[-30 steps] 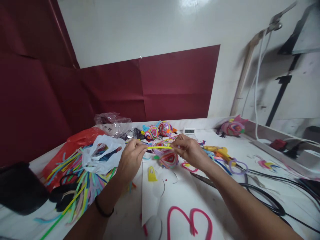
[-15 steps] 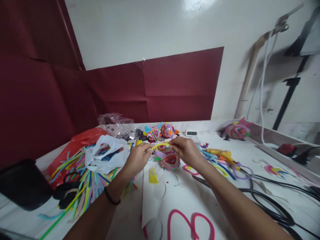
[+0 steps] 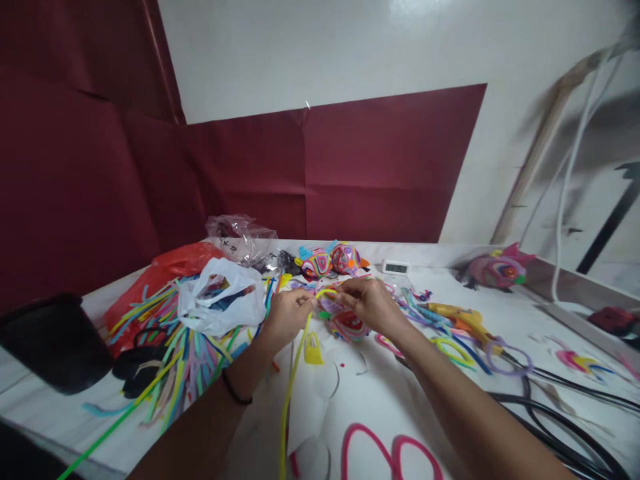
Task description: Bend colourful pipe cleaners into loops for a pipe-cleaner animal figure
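Observation:
Both my hands hold a yellow pipe cleaner (image 3: 295, 373), which arches between the fingertips and hangs down from my left hand to the bottom of the view. My left hand (image 3: 287, 317) pinches it. My right hand (image 3: 367, 303) pinches its other end. Just behind and below my hands lies a red, multicoloured pipe-cleaner figure (image 3: 350, 325). A flat yellow rounded piece (image 3: 313, 349) rests on the white paper sheet (image 3: 395, 400), which bears drawn curves. Nearer the camera are pink pipe-cleaner loops (image 3: 367, 427).
At left, loose pipe cleaners (image 3: 187, 373) spread beside a white plastic bag (image 3: 220, 310), a red bag (image 3: 165, 270) and a black container (image 3: 55, 347). At right lie a yellow glue gun (image 3: 463, 320) and black cables (image 3: 565, 413). More figures (image 3: 316, 263) and a small digital display (image 3: 395, 267) stand behind.
The yellow arch between my fingers has become shorter and more tightly bent, and the long tail now shows below my left hand. The camera view has turned slightly left.

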A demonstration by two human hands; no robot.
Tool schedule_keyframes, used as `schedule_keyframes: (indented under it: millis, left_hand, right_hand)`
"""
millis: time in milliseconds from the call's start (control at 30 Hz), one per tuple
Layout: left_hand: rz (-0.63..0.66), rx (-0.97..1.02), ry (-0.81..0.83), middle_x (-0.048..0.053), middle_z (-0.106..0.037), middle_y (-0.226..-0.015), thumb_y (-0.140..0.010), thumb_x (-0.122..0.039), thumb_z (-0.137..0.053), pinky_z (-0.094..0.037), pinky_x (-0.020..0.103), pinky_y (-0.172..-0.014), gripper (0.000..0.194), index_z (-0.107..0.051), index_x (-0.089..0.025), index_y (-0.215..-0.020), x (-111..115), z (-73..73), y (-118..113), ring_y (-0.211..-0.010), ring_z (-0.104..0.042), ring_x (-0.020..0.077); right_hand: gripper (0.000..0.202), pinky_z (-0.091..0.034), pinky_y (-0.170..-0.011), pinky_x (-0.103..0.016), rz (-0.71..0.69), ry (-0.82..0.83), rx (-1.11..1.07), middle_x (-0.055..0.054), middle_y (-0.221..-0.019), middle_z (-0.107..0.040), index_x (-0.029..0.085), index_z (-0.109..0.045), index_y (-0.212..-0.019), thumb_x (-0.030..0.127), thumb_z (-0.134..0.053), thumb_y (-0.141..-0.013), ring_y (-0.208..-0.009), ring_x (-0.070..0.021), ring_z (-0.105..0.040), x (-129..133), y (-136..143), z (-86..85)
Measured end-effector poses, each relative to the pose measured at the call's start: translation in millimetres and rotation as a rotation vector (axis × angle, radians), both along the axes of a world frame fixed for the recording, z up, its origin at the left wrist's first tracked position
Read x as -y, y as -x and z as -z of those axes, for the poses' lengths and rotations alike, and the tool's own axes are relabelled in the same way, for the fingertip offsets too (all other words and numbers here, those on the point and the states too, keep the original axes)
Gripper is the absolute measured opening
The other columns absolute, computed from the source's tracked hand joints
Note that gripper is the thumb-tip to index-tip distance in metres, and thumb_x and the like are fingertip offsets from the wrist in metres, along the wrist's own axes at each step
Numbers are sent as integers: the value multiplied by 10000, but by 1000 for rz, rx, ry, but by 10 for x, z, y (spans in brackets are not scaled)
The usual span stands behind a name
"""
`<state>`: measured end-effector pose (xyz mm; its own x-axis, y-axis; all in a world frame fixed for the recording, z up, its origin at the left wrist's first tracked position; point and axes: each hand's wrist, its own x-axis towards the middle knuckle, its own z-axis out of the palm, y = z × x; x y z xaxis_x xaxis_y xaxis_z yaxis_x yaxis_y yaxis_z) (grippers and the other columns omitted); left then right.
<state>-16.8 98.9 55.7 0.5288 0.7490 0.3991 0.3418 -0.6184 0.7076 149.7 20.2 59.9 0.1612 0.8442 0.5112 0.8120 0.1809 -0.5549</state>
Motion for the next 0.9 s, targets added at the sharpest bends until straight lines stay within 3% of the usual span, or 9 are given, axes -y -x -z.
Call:
schedule_keyframes:
  millis: [167, 500, 900]
  left_hand:
    - [-27, 52, 19, -55, -498, -419, -754, -290, -516, -347, 215, -466, 194, -648, -168, -680, -87, 86, -59, -408, -455, 100]
    - [15, 124, 81, -53, -529, -419, -760, -240, -498, -372, 202, -446, 161, -635, -173, -708, -251, 368, -168, -380, -473, 93]
    - [4, 222, 125, -65, -510, -418, -729, -190, -517, -399, 219, -461, 107, -599, -191, -661, -71, 350, -117, -380, -488, 96]
  right_hand:
    - [194, -307, -496, -210, -4, 56, -41, 8, -550, -548, 145, -652, -672, 257, -527, -770, -515, -106, -445, -82, -18, 23]
    - [188, -321, -506, -204, 12, 130, -16, 3, -534, -553, 140, -625, -610, 165, -470, -714, -522, -106, -463, -241, -95, 90]
    - [173, -294, -519, -219, -26, 122, 105, 20, -526, -485, 148, -613, -619, 147, -468, -712, -523, -107, -394, -163, 24, 14]
